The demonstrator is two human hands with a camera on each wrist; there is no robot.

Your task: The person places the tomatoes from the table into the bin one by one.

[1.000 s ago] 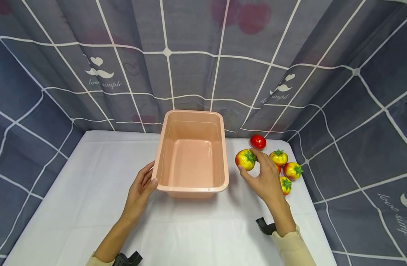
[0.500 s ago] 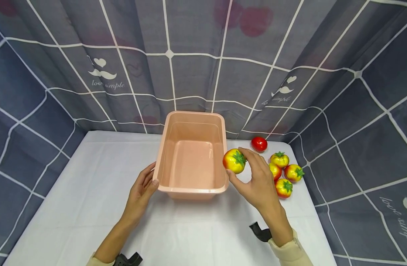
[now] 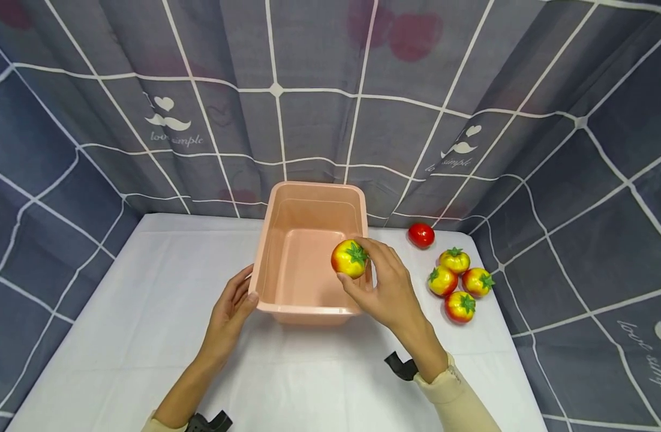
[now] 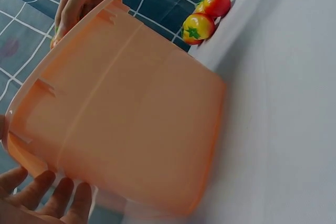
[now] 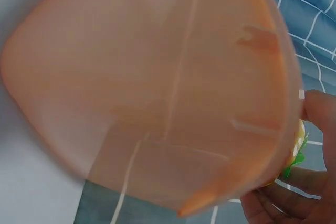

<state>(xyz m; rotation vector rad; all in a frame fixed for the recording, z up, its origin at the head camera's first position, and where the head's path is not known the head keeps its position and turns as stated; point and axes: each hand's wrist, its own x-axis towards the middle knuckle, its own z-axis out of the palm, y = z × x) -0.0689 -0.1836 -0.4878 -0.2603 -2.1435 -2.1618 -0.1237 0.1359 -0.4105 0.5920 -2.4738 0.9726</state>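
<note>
A pink plastic basin [image 3: 309, 207] stands at the middle of the table. My left hand [image 3: 230, 312] holds its left rim, thumb on top and fingers against the outer wall; in the left wrist view those fingers [image 4: 58, 198] lie along the side. My right hand [image 3: 392, 294] pinches a yellow-red toy tomato [image 3: 345, 258] with a green calyx between thumb and fingers, over the right part of the basin's opening. The basin wall [image 5: 157, 77] fills most of the right wrist view and hides much of the tomato [image 5: 300, 145].
Several yellow-red toy tomatoes [image 3: 460, 307] cluster to the right of the basin, and a red tomato [image 3: 421, 235] lies behind them. A white cloth [image 3: 163, 288] covers the table. Grey checked curtains [image 3: 320, 120] rise at the back and on both sides.
My right hand has carried the toy tomato left from beside the cluster, past the basin's right rim, to over its opening. My left hand has kept its place on the rim.
</note>
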